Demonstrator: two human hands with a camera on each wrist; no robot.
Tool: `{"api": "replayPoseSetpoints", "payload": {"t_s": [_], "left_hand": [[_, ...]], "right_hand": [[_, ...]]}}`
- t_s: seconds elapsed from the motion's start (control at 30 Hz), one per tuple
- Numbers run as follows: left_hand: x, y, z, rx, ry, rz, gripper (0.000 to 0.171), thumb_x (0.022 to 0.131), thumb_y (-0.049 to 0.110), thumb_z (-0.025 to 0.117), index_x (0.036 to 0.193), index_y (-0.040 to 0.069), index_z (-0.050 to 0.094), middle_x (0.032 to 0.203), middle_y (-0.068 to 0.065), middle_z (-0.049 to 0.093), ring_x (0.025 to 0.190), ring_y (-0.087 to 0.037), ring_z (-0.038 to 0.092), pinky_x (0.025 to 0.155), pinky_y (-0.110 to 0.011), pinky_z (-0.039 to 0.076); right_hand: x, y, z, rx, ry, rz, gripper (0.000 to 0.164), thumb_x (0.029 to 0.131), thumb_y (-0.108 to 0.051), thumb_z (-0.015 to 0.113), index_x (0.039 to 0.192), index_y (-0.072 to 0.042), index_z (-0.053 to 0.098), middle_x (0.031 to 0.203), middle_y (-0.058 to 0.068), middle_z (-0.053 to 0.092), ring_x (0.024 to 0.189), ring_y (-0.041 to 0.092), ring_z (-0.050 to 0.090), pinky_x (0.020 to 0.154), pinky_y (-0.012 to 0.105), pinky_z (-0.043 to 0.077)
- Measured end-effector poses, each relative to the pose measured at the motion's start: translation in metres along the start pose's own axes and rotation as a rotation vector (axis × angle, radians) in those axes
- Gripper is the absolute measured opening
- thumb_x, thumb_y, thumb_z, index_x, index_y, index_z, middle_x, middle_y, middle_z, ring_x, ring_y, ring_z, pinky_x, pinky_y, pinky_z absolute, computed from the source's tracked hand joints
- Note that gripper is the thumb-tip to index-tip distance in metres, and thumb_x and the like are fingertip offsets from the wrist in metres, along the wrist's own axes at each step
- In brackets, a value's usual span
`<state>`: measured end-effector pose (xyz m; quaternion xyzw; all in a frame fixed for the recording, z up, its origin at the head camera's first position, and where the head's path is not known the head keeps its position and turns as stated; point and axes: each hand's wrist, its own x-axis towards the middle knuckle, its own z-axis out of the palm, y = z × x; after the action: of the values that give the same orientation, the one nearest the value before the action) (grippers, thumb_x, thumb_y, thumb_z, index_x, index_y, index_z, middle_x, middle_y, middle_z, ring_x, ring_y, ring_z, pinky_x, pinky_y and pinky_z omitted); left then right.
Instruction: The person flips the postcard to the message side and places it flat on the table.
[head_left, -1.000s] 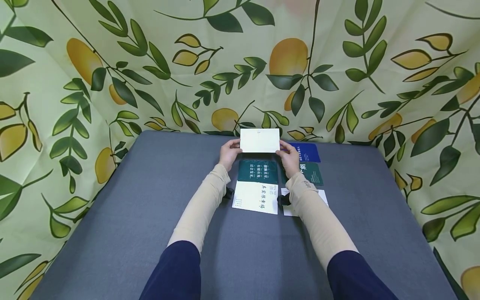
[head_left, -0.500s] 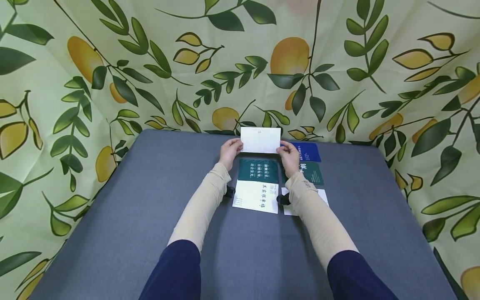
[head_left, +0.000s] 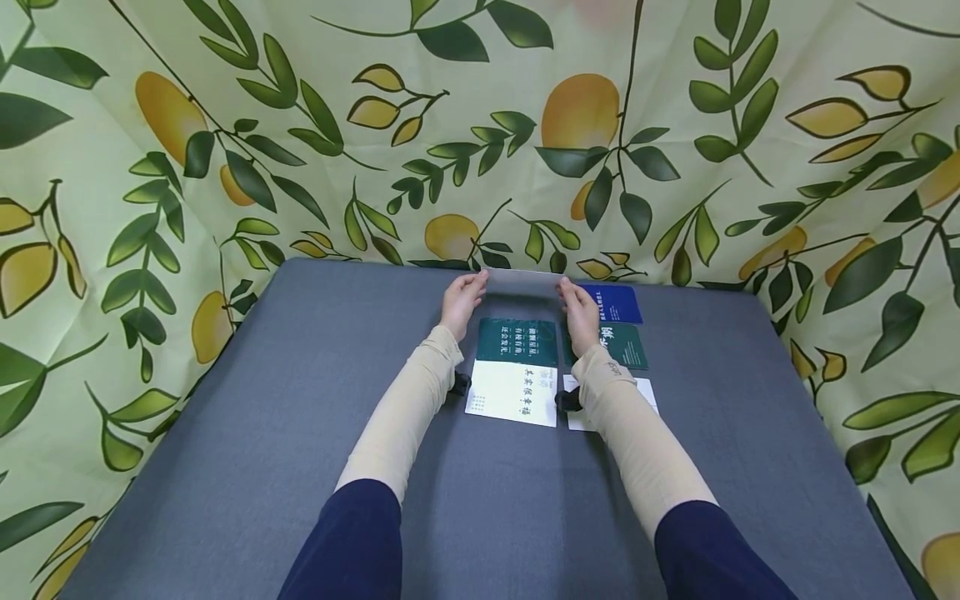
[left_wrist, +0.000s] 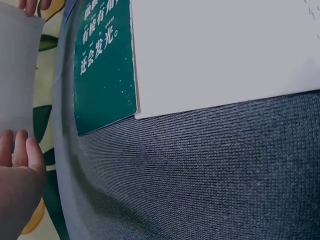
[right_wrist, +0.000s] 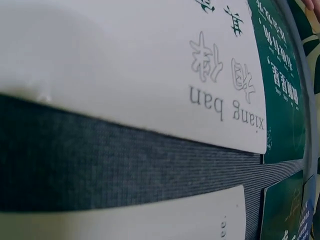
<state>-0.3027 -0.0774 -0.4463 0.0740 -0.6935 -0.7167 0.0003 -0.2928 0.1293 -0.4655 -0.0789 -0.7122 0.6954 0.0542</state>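
Observation:
Both hands hold a white card (head_left: 522, 283) by its short ends near the table's far edge. My left hand (head_left: 462, 305) pinches its left end and my right hand (head_left: 580, 315) its right end. The card tips so that only a thin, shaded face shows in the head view. In the left wrist view the pale card (left_wrist: 17, 65) spans from the left hand (left_wrist: 21, 182) up to the other hand's fingertips (left_wrist: 36, 6). Nearer me, between the forearms, a dark green card (head_left: 517, 340) with white characters lies beyond a white card (head_left: 510, 392) with dark characters.
To the right lie a blue card (head_left: 618, 304), another green card (head_left: 626, 347) and another white card (head_left: 647, 390), the last two partly covered by the right arm. Grey cloth covers the table (head_left: 300, 375). A leaf-and-fruit curtain (head_left: 480, 100) hangs behind the far edge.
The held card has tilted from showing its broad white face to a narrow, shaded strip. Its top edge sits lower in view; both hands have turned slightly. The cards on the table stay put.

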Motion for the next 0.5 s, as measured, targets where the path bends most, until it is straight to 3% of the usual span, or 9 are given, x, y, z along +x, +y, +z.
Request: {"api": "replayPoseSetpoints", "payload": {"t_s": [0.17, 0.37, 0.5], "left_hand": [[0.0002, -0.0004, 0.0007, -0.009, -0.003, -0.003, 0.043, 0.089, 0.041, 0.060, 0.116, 0.008, 0.058, 0.126, -0.009, 0.059, 0.120, -0.022, 0.055, 0.103, -0.035, 0.043], [0.0027, -0.0023, -0.0013, -0.030, -0.041, -0.036, 0.041, 0.090, 0.035, 0.059, 0.122, 0.010, 0.055, 0.131, -0.008, 0.056, 0.124, -0.022, 0.052, 0.106, -0.036, 0.040], [0.0039, -0.0040, -0.0030, 0.042, -0.059, -0.049, 0.039, 0.092, 0.030, 0.057, 0.127, 0.013, 0.054, 0.130, -0.007, 0.056, 0.121, -0.023, 0.053, 0.104, -0.039, 0.041]], "right_hand": [[-0.0012, -0.0002, -0.0021, 0.001, -0.034, 0.026, 0.049, 0.095, -0.041, 0.049, 0.130, -0.007, 0.053, 0.137, 0.011, 0.050, 0.128, 0.023, 0.044, 0.110, 0.040, 0.031], [-0.0010, 0.0031, -0.0038, -0.016, -0.067, 0.034, 0.048, 0.095, -0.040, 0.049, 0.134, -0.012, 0.050, 0.140, 0.006, 0.048, 0.130, 0.021, 0.043, 0.111, 0.038, 0.032], [0.0007, 0.0058, -0.0040, -0.030, -0.093, 0.034, 0.046, 0.095, -0.035, 0.048, 0.136, -0.014, 0.048, 0.142, 0.006, 0.047, 0.129, 0.022, 0.044, 0.110, 0.040, 0.033]]}}
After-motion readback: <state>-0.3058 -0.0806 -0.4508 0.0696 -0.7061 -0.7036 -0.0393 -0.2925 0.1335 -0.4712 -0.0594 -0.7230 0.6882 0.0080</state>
